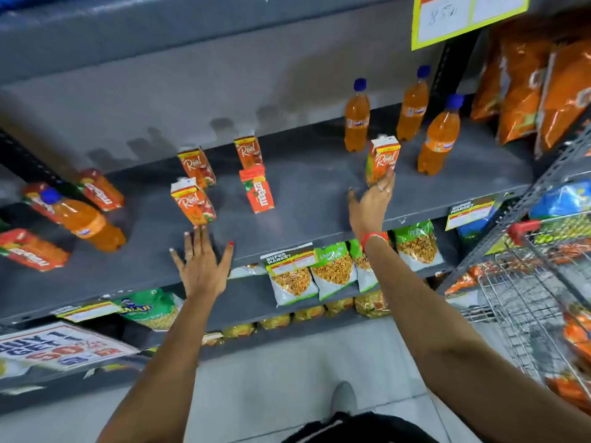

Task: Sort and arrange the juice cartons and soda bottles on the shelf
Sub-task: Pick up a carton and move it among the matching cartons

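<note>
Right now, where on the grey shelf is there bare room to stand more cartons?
Bare shelf lies between the Maaza carton and the right hand, and along the front edge left of the left hand. The far-left end is crowded by a lying bottle.

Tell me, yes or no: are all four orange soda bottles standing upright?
No: one orange soda bottle lies on its side at the shelf's left end.
</note>
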The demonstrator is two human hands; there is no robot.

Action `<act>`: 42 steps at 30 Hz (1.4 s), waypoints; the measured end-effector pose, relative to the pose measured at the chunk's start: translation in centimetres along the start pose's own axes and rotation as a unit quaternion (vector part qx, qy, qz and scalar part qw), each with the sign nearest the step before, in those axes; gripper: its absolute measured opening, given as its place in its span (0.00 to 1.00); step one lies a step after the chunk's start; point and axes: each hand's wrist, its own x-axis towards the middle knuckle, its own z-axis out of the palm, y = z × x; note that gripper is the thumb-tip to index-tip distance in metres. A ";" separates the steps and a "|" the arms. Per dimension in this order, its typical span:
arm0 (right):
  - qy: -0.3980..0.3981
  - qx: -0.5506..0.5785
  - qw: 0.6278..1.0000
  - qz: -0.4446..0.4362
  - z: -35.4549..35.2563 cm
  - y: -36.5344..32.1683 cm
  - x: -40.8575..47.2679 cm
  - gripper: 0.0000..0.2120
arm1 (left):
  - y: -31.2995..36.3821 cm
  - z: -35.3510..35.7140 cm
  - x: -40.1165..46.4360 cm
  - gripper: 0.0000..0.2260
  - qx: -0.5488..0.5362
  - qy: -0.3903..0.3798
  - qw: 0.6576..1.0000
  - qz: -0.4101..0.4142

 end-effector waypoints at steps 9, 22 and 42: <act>0.133 0.016 0.990 0.045 0.9 0.2 4.4 0.32 | 0.2 0.9 0.0 0.29 0.035 0.048 0.998 0.000; -0.058 0.163 0.984 -0.032 5.7 -3.8 -7.7 0.24 | 0.0 0.5 -0.1 0.29 0.049 0.021 0.999 0.005; -0.186 0.181 0.965 -0.035 12.0 -8.4 -13.8 0.30 | -5.4 -0.9 0.0 0.33 0.044 0.030 0.998 0.019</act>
